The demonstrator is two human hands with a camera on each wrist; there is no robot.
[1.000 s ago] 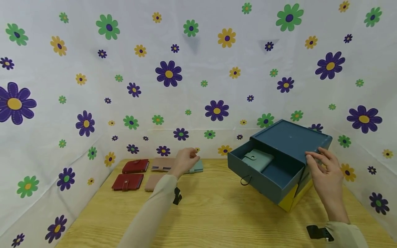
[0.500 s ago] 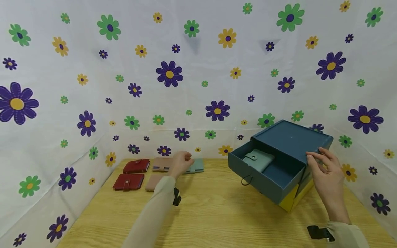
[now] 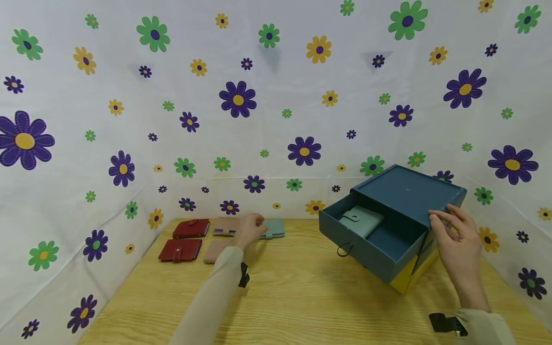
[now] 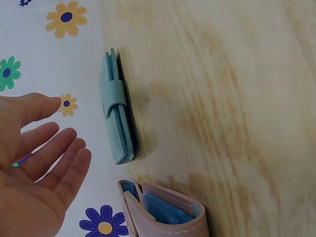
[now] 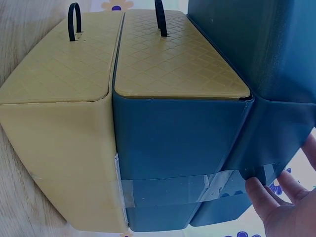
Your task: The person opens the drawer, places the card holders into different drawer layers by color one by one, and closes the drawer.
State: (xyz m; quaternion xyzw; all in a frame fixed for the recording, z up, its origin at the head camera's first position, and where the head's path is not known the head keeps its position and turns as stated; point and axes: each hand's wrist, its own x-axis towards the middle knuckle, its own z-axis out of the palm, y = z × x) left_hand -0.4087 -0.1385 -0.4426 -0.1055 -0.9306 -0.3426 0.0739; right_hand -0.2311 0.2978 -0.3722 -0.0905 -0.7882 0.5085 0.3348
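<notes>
My left hand (image 3: pixel 249 231) hovers over the row of wallets with loosely bent fingers and holds nothing. Just beyond its fingertips lies a mint wallet (image 4: pixel 114 111) with a strap, apart from the hand. A pink wallet (image 4: pixel 170 212) is nearby in the left wrist view; the left hand and arm partly cover the pink pair in the head view. My right hand (image 3: pixel 459 239) touches the top right edge of a stacked drawer box (image 3: pixel 407 191) with thumb and fingers. Its blue top drawer (image 3: pixel 358 251) is pulled out, with another mint wallet (image 3: pixel 361 221) inside.
Two red wallets (image 3: pixel 180 250) lie at the table's left. Yellow drawer fronts (image 5: pixel 182 59) with black loop pulls show in the right wrist view, and clear tape (image 5: pixel 168 191) crosses the box's side. A flowered cloth (image 3: pixel 267 124) stands behind the wooden table (image 3: pixel 284 297).
My left hand has shifted slightly left and lower, away from over the mint wallet on the table. My right hand stays on the box, and the drawer has not moved.
</notes>
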